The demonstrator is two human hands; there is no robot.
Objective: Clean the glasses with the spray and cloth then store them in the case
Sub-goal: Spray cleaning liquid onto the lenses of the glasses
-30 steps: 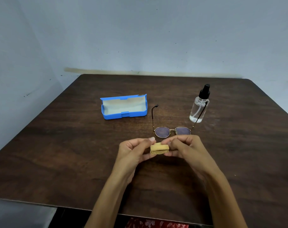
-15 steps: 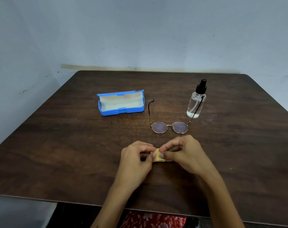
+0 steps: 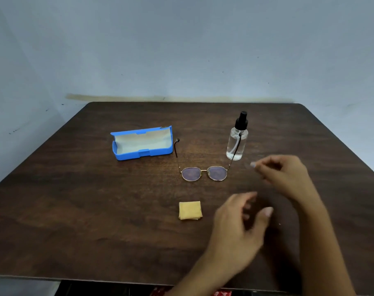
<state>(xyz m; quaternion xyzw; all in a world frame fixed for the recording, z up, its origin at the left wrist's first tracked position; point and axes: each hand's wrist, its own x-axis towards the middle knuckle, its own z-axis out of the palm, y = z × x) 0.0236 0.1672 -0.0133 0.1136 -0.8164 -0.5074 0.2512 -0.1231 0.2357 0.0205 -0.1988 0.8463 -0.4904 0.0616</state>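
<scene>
A folded yellow cloth (image 3: pixel 190 210) lies on the table, free of both hands. Gold-rimmed glasses (image 3: pixel 204 173) with tinted lenses rest behind it, arms unfolded and pointing away. A clear spray bottle (image 3: pixel 236 143) with a black nozzle stands upright behind the glasses' right arm. The blue case (image 3: pixel 141 144) lies open at the left. My left hand (image 3: pixel 239 223) hovers to the right of the cloth, fingers relaxed and holding nothing. My right hand (image 3: pixel 283 174) is blurred, to the right of the bottle, fingers loosely curled and holding nothing.
The dark wooden table (image 3: pixel 85 210) stands against a pale blue wall. Its front edge runs along the bottom of the view, with red patterned fabric (image 3: pixel 222 293) showing below it.
Both hands have let go of the cloth, which now lies folded on the table. The left hand moved right. The right hand moved up and right, near the spray bottle.
</scene>
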